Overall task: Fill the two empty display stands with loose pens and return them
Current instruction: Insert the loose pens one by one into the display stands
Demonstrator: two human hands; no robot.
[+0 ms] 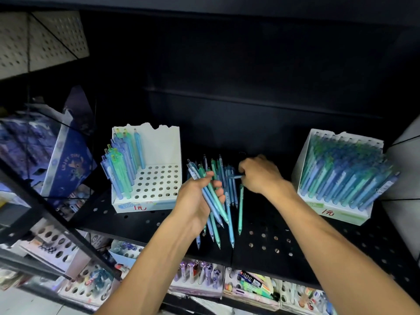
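A bundle of pens (pixel 210 196) is gripped by the left hand (pixel 197 201); a single blue pen (pixel 235 177) is pinched by the right hand (pixel 261 173). Loose pens (pixel 231 201) are spread on the black shelf (pixel 268 242) between a part-filled stand (pixel 147 178) and a full stand (pixel 341 176).

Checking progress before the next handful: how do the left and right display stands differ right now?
The left stand holds pens only along its left side, most holes bare; the right stand is packed full. The left stand's back wall has a torn top edge; the right's is mostly hidden behind pens. Both are white cardboard and carry a red handwritten price.
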